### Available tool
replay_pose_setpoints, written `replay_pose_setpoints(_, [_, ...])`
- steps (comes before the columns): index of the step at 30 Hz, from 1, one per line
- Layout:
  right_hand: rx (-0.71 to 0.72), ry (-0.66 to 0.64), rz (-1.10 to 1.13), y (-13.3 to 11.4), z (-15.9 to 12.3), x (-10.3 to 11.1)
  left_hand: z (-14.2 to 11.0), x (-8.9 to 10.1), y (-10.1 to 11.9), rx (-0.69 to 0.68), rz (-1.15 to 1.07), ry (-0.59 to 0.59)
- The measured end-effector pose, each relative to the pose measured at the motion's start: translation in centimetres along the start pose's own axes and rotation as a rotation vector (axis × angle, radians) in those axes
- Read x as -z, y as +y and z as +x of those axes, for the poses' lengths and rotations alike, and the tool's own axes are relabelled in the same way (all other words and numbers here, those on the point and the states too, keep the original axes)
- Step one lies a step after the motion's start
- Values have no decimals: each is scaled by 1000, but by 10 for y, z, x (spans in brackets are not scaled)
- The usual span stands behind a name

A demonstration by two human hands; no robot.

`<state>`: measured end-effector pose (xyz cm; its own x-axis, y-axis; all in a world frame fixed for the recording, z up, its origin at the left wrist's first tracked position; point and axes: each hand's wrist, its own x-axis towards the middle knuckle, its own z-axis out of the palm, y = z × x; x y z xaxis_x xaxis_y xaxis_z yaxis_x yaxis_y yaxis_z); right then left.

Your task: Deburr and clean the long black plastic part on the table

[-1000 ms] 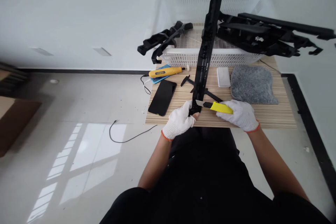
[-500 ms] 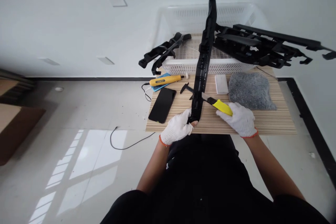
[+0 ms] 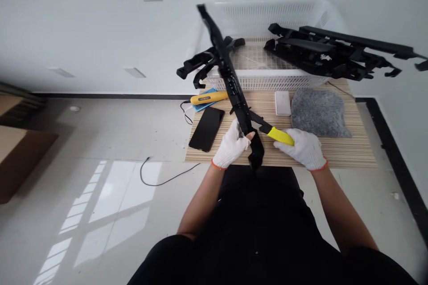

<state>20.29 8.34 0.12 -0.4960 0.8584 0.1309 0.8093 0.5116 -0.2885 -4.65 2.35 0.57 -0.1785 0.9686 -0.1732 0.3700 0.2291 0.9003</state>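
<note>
My left hand (image 3: 231,148), in a white glove, is closed around the lower part of a long black plastic part (image 3: 230,80). The part slants from the table's near edge up and to the left, its top end over the white basket (image 3: 267,81). My right hand (image 3: 305,148), also gloved, grips a yellow utility knife (image 3: 279,135). The knife's tip points left and meets the black part just right of my left hand.
On the wooden-slat table (image 3: 334,153) lie a black phone (image 3: 207,128), a yellow tool (image 3: 209,97) on a blue item, a white block (image 3: 282,102) and a grey felt pad (image 3: 319,112). More black plastic parts (image 3: 331,51) rest across the basket; others (image 3: 203,60) hang off its left side. A cable (image 3: 163,178) trails on the floor.
The long black part has swung from nearly upright to a slant with its top toward the left. My left hand moved up along it. The knife stays against the part.
</note>
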Motion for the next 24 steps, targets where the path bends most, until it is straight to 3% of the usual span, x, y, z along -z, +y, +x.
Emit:
replay_pose_setpoints(3, [-45, 24, 174, 7, -1, -1, 3, -6, 0, -70, -115, 17])
replay_pose_setpoints(10, [-174, 71, 534, 19, -7, 2, -4, -7, 7, -58, -233, -62])
replay_pose_setpoints(16, [-126, -64, 645, 29, -24, 17, 3, -19, 12, -3, -525, -64])
replay_pose_setpoints(21, [-376, -247, 919, 37, -35, 18, 8, -25, 9, 27, -762, -105])
replay_pose_setpoints(24, [-458, -343, 958, 37, -36, 17, 7, -21, 6, -6, -857, -170])
